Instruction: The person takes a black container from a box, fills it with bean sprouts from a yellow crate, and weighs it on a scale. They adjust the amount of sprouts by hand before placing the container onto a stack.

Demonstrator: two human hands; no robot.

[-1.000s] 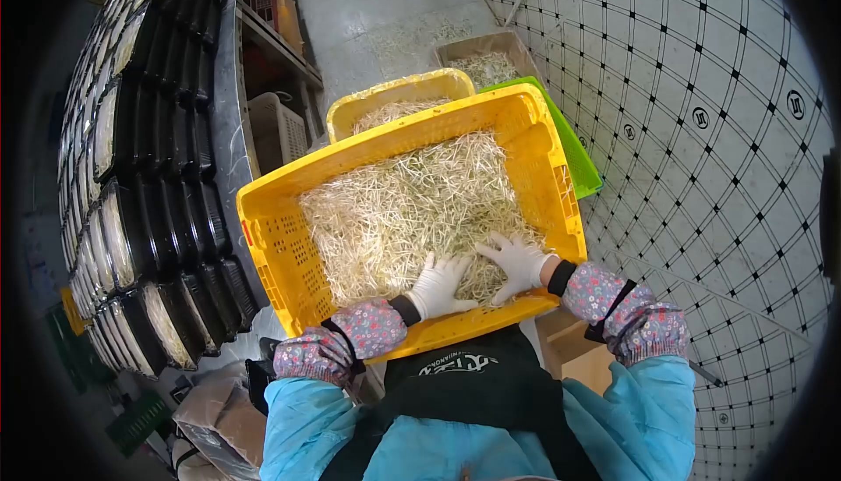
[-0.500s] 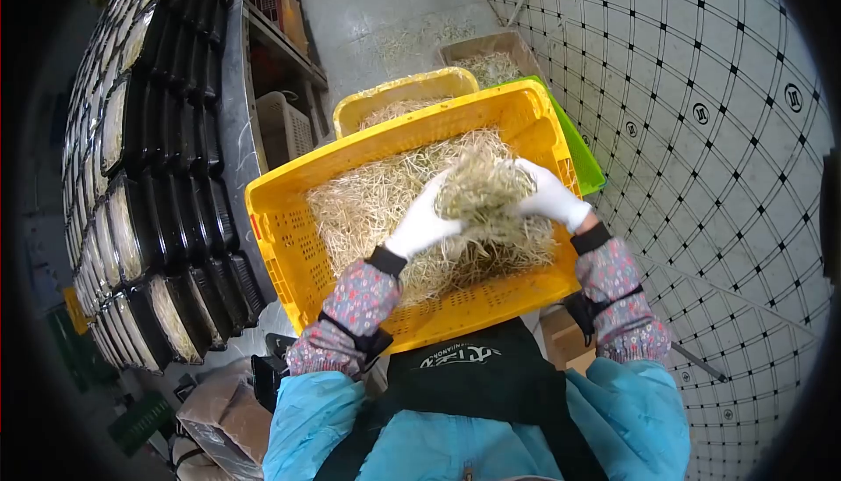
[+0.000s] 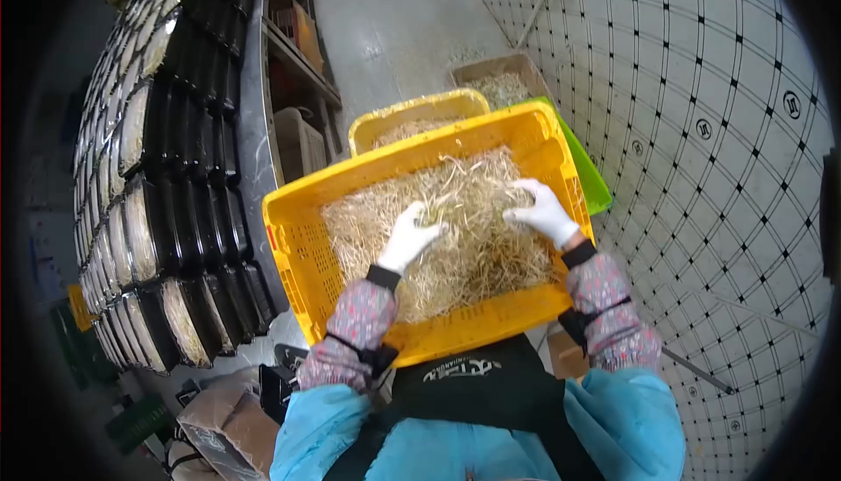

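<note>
A yellow perforated crate (image 3: 298, 209) holds a deep layer of pale, thin, sprout-like strands (image 3: 473, 253). My left hand (image 3: 410, 237), in a white glove, is over the middle of the heap. Its thumb and fingers are apart, with a few greenish strands near the fingertips. Nearer the crate's right wall is my right hand (image 3: 543, 211), also gloved, with thumb and fingers spread in a C shape towards the left hand. Loose strands lie between the two hands, and I see no bunch gripped in either.
Stacks of film-covered black trays (image 3: 201, 227) stand on a metal table (image 3: 257, 113) at left. Beyond the crate are a smaller yellow tub (image 3: 363, 135), a cardboard box (image 3: 526, 69) of strands and a green bin (image 3: 585, 170). A patterned wall sheet (image 3: 701, 174) rises at right.
The clump held up between both hands is now down on the heap, its strands spread out. My hands have moved slightly apart and their fingers have opened. The view has shifted slightly.
</note>
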